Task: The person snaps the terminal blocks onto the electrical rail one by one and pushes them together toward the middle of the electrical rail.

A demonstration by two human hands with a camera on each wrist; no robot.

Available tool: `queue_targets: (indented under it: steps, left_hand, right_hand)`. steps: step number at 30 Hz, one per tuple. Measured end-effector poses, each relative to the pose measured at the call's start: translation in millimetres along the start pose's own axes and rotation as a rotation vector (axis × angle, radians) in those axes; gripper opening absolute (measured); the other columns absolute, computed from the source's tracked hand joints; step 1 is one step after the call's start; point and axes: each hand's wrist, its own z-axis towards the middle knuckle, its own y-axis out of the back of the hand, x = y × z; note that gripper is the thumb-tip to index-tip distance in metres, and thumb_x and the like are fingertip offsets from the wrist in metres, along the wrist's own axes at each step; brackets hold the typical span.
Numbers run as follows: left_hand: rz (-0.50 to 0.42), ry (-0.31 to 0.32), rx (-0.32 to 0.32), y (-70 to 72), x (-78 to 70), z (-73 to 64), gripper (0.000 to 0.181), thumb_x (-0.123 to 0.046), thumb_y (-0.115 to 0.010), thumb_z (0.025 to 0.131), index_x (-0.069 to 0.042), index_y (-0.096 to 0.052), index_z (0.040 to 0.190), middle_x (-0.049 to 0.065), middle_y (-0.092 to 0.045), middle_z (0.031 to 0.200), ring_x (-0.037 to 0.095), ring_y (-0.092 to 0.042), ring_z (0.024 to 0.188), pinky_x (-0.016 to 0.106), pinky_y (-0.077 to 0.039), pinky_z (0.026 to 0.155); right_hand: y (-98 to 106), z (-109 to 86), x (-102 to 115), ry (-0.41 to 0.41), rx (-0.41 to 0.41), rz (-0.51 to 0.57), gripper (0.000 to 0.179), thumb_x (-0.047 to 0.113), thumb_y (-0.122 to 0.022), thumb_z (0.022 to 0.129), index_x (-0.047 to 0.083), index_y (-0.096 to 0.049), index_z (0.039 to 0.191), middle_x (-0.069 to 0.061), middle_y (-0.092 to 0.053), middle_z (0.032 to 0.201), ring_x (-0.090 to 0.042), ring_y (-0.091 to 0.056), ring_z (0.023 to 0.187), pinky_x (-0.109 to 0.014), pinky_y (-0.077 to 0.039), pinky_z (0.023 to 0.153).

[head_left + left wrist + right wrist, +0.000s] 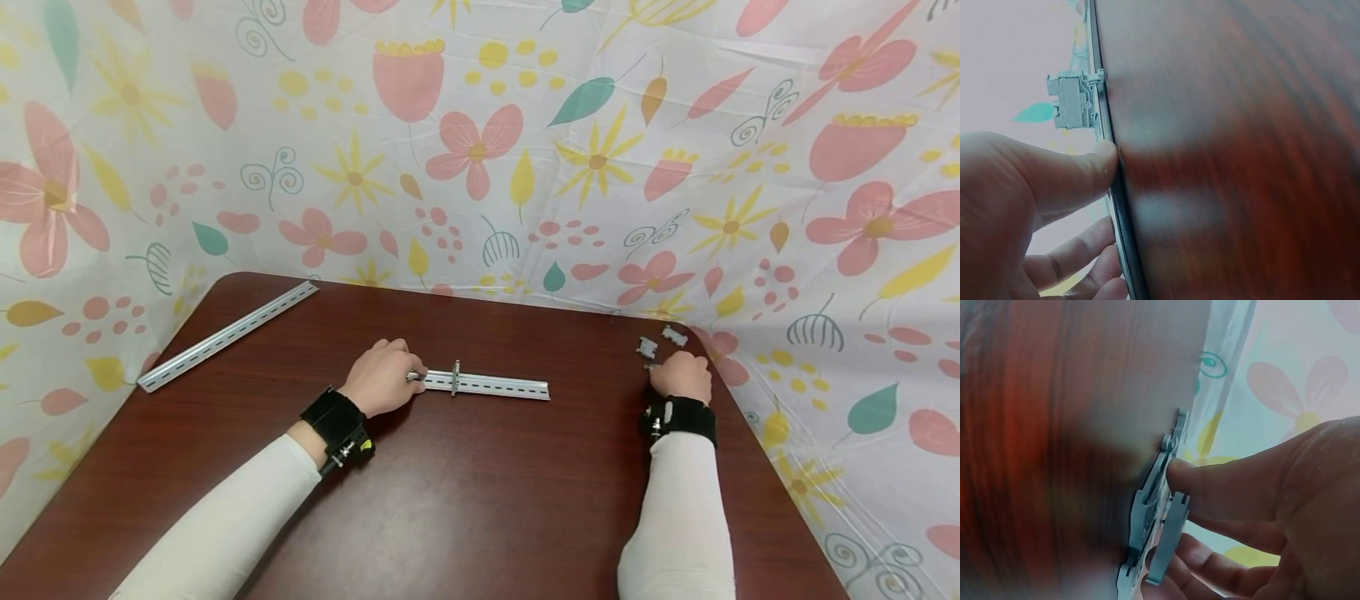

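A short slotted metal DIN rail (502, 386) lies across the middle of the table, with one grey terminal block (455, 378) standing upright on it. My left hand (382, 377) grips the rail's left end between thumb and fingers. In the left wrist view, the same terminal block (1072, 100) sits just beyond the thumb. At the table's right side, my right hand (681, 379) pinches a grey terminal block (1169, 537), partly hidden by the fingers. Other grey blocks (1141, 515) lie flat on the table close behind it in the right wrist view.
A longer slotted rail (228, 336) lies slantwise at the table's far left. Loose grey blocks (674, 336) lie near the back right corner of the brown table (480, 500). A flower-patterned cloth (480, 208) hangs along the back and sides.
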Motion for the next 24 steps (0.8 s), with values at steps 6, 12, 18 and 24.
queue_targets:
  steps: [6, 12, 18, 24]
  left_hand:
    - [-0.01, 0.002, 0.001, 0.4, -0.4, -1.1, 0.019, -0.025, -0.091, 0.095, -0.015, -0.089, 0.111, 0.003, -0.07, 0.102, 0.025, -0.054, 0.09, 0.04, -0.051, 0.077]
    - [-0.014, 0.007, 0.006, 1.8, -1.0, -1.8, 0.019, -0.025, -0.09, 0.096, -0.015, -0.089, 0.112, 0.003, -0.07, 0.102, 0.025, -0.054, 0.09, 0.039, -0.051, 0.076]
    - [-0.007, 0.006, 0.013, 2.7, -0.9, -1.1, 0.02, -0.026, -0.09, 0.096, -0.015, -0.089, 0.112, 0.003, -0.07, 0.104, 0.026, -0.055, 0.09, 0.039, -0.052, 0.077]
    - [-0.01, 0.012, 0.021, 3.7, -2.0, -0.6, 0.02, -0.026, -0.09, 0.096, -0.015, -0.089, 0.113, 0.004, -0.07, 0.104, 0.026, -0.055, 0.091, 0.039, -0.052, 0.078]
  right_hand:
    - [-1.5, 2.9, 3.7, 0.098, -0.058, 0.038, 0.036, 0.017, -0.06, 0.103, -0.014, -0.073, 0.116, -0.049, -0.055, 0.128, -0.065, -0.056, 0.117, -0.074, -0.049, 0.102]
    - [-9.1, 7.0, 8.6, 0.224, -0.144, 0.076, 0.046, 0.016, -0.067, 0.106, -0.018, -0.066, 0.137, -0.044, -0.064, 0.132, -0.063, -0.06, 0.121, -0.072, -0.049, 0.104]
    - [-13.3, 6.7, 18.7, 0.281, -0.152, 0.144, 0.049, 0.02, -0.07, 0.108, -0.017, -0.064, 0.141, -0.04, -0.068, 0.13, -0.06, -0.063, 0.119, -0.07, -0.051, 0.101]
    - [-18.4, 3.8, 32.8, 0.331, -0.137, 0.209, 0.049, 0.023, -0.07, 0.11, -0.012, -0.064, 0.144, -0.036, -0.068, 0.133, -0.056, -0.064, 0.121, -0.069, -0.052, 0.101]
